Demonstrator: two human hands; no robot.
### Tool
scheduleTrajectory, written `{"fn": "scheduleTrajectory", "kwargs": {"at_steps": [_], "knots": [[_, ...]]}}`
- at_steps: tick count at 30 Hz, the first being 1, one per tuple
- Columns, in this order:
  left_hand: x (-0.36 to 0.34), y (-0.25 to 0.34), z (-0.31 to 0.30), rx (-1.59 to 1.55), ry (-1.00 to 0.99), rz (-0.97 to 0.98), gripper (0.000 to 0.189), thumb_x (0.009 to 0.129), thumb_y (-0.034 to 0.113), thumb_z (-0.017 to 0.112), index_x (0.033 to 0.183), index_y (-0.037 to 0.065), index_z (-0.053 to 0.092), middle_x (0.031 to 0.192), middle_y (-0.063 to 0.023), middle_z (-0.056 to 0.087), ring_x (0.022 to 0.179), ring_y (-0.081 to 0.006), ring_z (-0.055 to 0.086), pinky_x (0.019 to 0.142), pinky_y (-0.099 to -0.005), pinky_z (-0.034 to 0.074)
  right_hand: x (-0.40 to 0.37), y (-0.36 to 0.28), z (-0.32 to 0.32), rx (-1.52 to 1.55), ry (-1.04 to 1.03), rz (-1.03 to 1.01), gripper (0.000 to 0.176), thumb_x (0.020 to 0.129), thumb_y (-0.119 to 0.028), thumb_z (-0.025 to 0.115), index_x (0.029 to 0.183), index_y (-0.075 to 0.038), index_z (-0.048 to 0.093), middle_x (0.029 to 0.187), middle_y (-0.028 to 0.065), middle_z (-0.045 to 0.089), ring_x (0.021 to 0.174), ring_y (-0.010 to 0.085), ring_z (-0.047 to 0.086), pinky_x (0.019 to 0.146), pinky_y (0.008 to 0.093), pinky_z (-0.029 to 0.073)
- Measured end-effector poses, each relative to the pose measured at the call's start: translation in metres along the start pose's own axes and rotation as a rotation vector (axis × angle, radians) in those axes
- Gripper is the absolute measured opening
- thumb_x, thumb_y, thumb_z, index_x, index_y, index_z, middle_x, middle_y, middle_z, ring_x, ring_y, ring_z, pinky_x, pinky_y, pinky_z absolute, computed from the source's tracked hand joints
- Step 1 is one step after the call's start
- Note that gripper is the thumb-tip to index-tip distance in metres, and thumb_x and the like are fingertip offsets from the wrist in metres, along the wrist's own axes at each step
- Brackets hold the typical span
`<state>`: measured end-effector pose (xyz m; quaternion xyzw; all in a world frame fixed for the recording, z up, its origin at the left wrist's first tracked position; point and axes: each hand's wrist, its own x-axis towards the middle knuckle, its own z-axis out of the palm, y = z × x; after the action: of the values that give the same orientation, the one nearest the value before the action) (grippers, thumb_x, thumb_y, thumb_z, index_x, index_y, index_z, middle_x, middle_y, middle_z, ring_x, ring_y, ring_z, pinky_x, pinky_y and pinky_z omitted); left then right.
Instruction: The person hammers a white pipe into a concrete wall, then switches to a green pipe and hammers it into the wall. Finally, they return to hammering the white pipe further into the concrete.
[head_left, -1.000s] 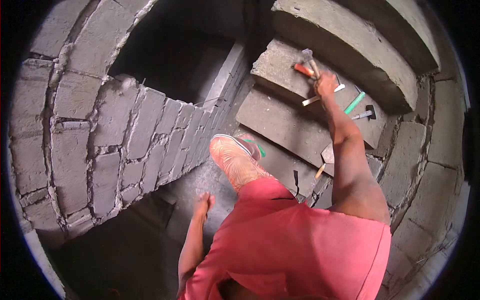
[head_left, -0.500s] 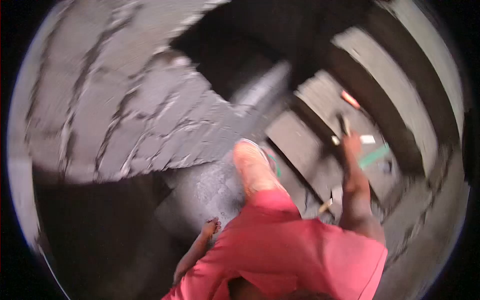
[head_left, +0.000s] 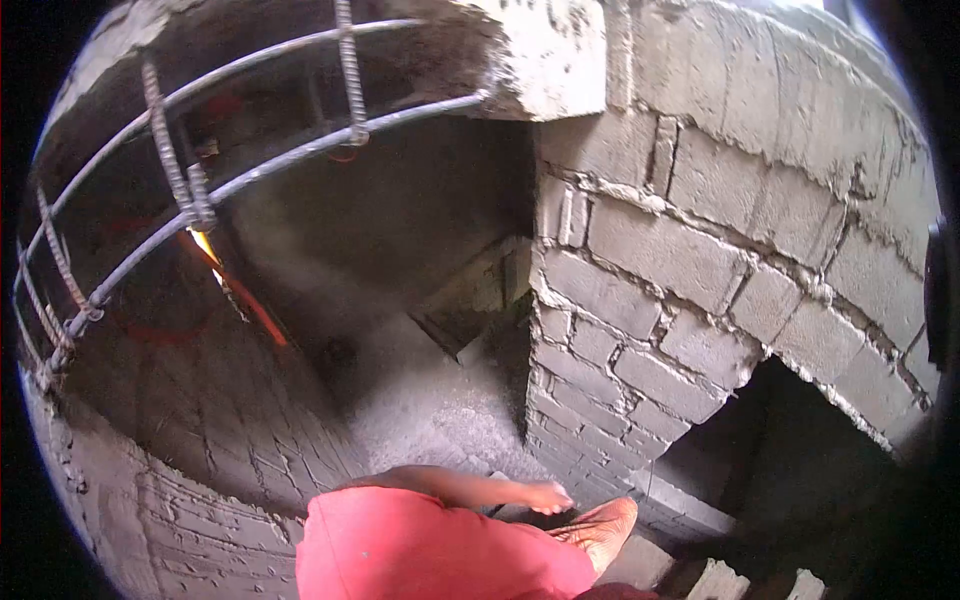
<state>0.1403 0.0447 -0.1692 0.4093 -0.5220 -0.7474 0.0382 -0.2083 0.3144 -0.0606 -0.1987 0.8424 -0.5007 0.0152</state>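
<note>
Trouser leg (head_left: pixel 606 527) apparently beside left hand (head_left: pixel 547 497)

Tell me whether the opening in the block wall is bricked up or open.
Open: no blocks fill the opening in the block wall; dark space shows between its rough edges.

Rough matt block wall (head_left: pixel 670 255), ribbed metal bars (head_left: pixel 351 75)

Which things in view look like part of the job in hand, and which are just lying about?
Probably part of the job:
bare left hand, no tool visible in it
grey, rough-mortared block wall, near the hand

Seemingly just there:
lattice of curved grey metal bars
thin orange-red strip, use unclear
</note>
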Motion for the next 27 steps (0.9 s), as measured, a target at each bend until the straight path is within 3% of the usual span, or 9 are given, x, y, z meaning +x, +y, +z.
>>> {"fn": "scheduleTrajectory", "kwargs": {"at_steps": [2,3,6,10,14,18,20,23,27], "knots": [[-0.004,0.027,0.028,-0.068,-0.147,0.112,0.041,0.096,0.051,0.053,0.100,0.010,0.057,0.062,0.0099,0.043,0.047,0.0001,0.036,0.036,-0.0175,0.023,0.002,-0.024,0.036,0.259,-0.190,0.057,0.038,0.082,-0.010,0.072,0.115,0.000,0.054,0.104,0.0114,0.063,0.085,0.0205,0.062,0.073,0.0357,0.052],[-0.021,0.057,0.045,-0.129,-0.205,0.102,0.044,0.095,0.052,0.057,0.097,0.008,0.057,0.073,0.0064,0.052,0.059,-0.0032,0.048,0.045,-0.0187,0.035,0.000,-0.043,0.056,0.382,-0.292,0.086,0.038,0.082,-0.009,0.072,0.114,0.000,0.054,0.103,0.0109,0.063,0.084,0.0198,0.062,0.072,0.0349,0.052],[-0.051,0.119,0.081,-0.198,-0.189,0.228,0.048,0.098,0.057,0.046,0.102,0.010,0.054,0.082,0.0054,0.051,0.064,-0.0045,0.049,0.050,-0.0187,0.039,-0.017,-0.121,0.110,0.686,-0.599,0.094,0.035,0.081,-0.007,0.072,0.111,0.000,0.055,0.099,0.0092,0.064,0.081,0.0176,0.062,0.070,0.0327,0.052],[-0.078,0.170,0.087,-0.299,0.159,0.927,0.051,0.099,0.052,0.048,0.120,0.006,0.053,0.094,0.0022,0.053,0.082,-0.0080,0.052,0.069,-0.0219,0.045,-0.067,-0.272,0.128,0.940,-0.949,0.036,0.024,0.079,-0.005,0.074,0.091,-0.005,0.053,0.084,0.0015,0.060,0.067,0.0107,0.058,0.060,0.0247,0.048],[-0.138,0.198,0.048,-0.489,0.316,1.104,0.054,0.100,0.046,0.049,0.129,0.000,0.050,0.106,-0.0044,0.060,0.096,-0.0111,0.056,0.087,-0.0267,0.047,-0.103,-0.326,0.147,0.945,-1.109,-0.198,0.021,0.080,-0.009,0.076,0.085,-0.008,0.055,0.079,-0.0010,0.060,0.067,0.0084,0.057,0.060,0.0244,0.048],[-0.211,0.213,0.028,-0.472,0.569,1.078,0.041,0.100,0.037,0.053,0.121,0.001,0.054,0.099,-0.0075,0.063,0.092,-0.0128,0.059,0.083,-0.0283,0.050,-0.141,-0.349,0.151,0.899,-1.073,-0.446,0.030,0.087,-0.030,0.073,0.085,-0.006,0.055,0.075,0.0015,0.061,0.066,0.0103,0.058,0.060,0.0258,0.048],[-0.229,0.215,0.004,-0.338,0.759,1.189,0.034,0.099,0.034,0.058,0.110,0.002,0.053,0.094,-0.0045,0.059,0.078,-0.0102,0.061,0.063,-0.0252,0.054,-0.162,-0.352,0.155,1.014,-1.088,-0.349,0.031,0.089,-0.031,0.071,0.088,-0.005,0.055,0.071,0.0016,0.059,0.061,0.0115,0.057,0.056,0.0267,0.047],[-0.265,0.214,-0.022,-0.229,0.826,1.249,0.028,0.096,0.030,0.063,0.101,0.005,0.051,0.078,-0.0001,0.058,0.065,-0.0067,0.057,0.056,-0.0241,0.053,-0.161,-0.336,0.159,0.883,-1.139,-0.392,0.030,0.091,-0.031,0.069,0.090,-0.005,0.053,0.068,0.0017,0.057,0.055,0.0121,0.055,0.050,0.0279,0.046],[-0.310,0.227,-0.044,-0.024,0.942,1.047,0.030,0.098,0.032,0.059,0.097,0.004,0.049,0.069,-0.0011,0.053,0.061,-0.0077,0.054,0.054,-0.0268,0.049,-0.156,-0.322,0.163,0.760,-1.110,-0.454,0.035,0.093,-0.037,0.066,0.092,-0.005,0.052,0.064,0.0008,0.051,0.050,0.0104,0.050,0.045,0.0262,0.043]]}}
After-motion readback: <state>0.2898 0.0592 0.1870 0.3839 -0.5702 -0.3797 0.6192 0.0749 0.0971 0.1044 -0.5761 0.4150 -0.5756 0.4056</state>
